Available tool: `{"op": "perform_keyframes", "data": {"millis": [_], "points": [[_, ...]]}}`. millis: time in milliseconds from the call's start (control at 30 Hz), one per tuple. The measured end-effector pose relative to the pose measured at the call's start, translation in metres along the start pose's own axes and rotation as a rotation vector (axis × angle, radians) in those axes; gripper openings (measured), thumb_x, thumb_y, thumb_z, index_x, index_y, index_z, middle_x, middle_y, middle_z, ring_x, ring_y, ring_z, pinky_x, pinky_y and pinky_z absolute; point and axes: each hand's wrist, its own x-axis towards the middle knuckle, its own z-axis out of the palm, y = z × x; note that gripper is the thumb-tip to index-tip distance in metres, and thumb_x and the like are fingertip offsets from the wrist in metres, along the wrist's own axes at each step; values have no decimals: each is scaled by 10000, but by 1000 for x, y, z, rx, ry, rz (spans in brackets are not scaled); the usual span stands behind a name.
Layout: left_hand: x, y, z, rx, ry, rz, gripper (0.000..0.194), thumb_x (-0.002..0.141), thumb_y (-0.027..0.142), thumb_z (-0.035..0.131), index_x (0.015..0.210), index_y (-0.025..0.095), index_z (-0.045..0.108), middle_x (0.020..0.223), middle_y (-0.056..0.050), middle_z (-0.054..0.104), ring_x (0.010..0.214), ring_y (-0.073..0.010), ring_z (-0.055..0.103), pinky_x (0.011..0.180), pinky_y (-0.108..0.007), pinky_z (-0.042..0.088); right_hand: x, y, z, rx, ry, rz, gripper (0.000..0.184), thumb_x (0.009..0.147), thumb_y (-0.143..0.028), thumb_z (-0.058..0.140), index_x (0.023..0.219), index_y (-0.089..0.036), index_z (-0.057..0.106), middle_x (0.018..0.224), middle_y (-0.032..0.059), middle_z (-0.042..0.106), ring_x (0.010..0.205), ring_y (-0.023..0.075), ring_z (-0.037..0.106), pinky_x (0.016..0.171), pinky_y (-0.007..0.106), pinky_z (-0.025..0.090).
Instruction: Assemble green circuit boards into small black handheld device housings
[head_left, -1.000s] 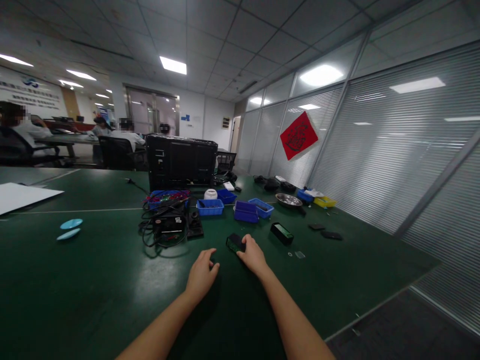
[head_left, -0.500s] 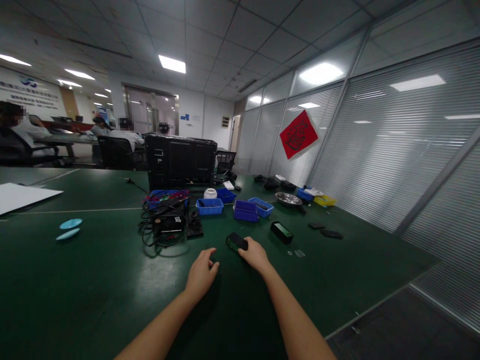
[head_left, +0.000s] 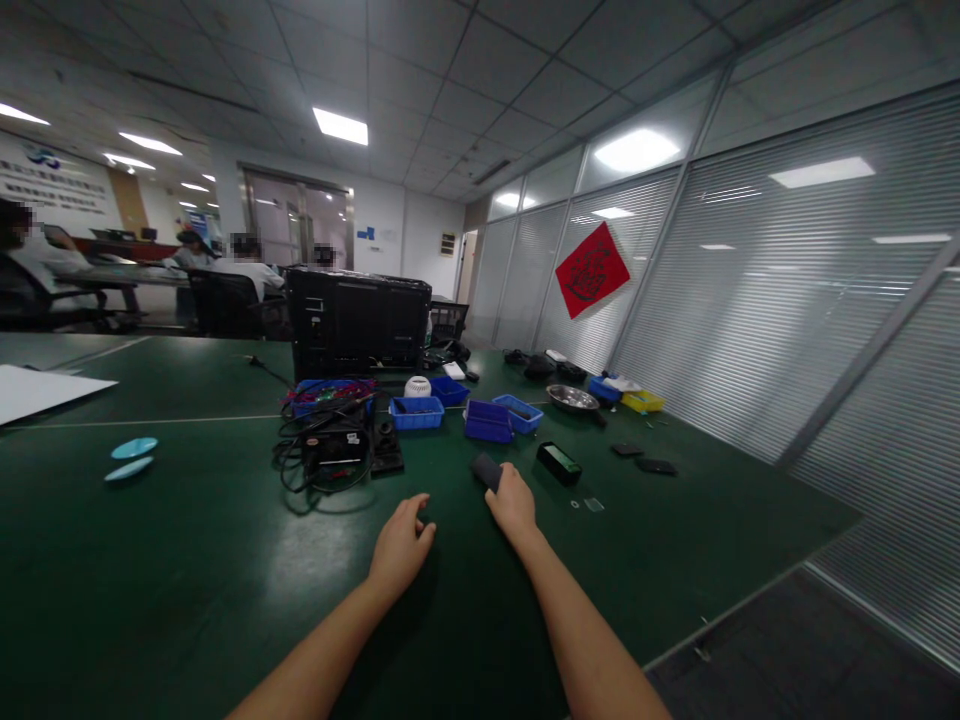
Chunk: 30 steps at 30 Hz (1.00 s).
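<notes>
The black box (head_left: 486,470) is in the right hand (head_left: 514,502), fingers and thumb closed round its near end, over the middle of the green worktop (head_left: 457,620). Toward the left edge, the left hand (head_left: 401,548) has its thumb and curved fingers a narrow gap apart. A second black box (head_left: 555,468) lies toward the right edge, with dark flat pieces (head_left: 656,466) beyond. Blue trays (head_left: 416,413) sit toward the far edge.
</notes>
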Motion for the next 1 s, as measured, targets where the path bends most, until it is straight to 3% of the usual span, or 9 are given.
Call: {"op": "perform_keyframes", "data": {"millis": [300,567,800,1000], "points": [[0,-3,2,-5,16,24,413,736,210,466,1149,202,464,1034,-30,558,732,-114,550,755,-259,422,-9,-11,11,-156,72,-171,321,745,-143,514,1057,-177,450,1066,136,501,955,250,483,773,354,382],[-1,-3,1,-25,10,34,416,735,219,464,1151,201,467,1034,-28,560,721,-104,546,748,-249,414,-18,-21,8,-110,93,-234,395,737,-362,581,1067,-186,456,1119,138,461,980,269,437,768,377,388],[0,-3,2,-32,7,10,425,729,208,468,1153,201,466,1050,-27,562,717,-100,549,748,-240,416,-14,-17,8,34,87,-146,376,816,-453,412,1082,-193,469,1092,106,503,980,223,476,765,310,392],[0,0,0,-18,-8,-12,425,733,207,464,1159,211,463,1062,-28,568,737,-106,557,757,-245,416,-5,-8,11,121,-64,-21,519,774,-454,443,1208,-174,405,1119,107,544,995,228,512,759,307,400]]}}
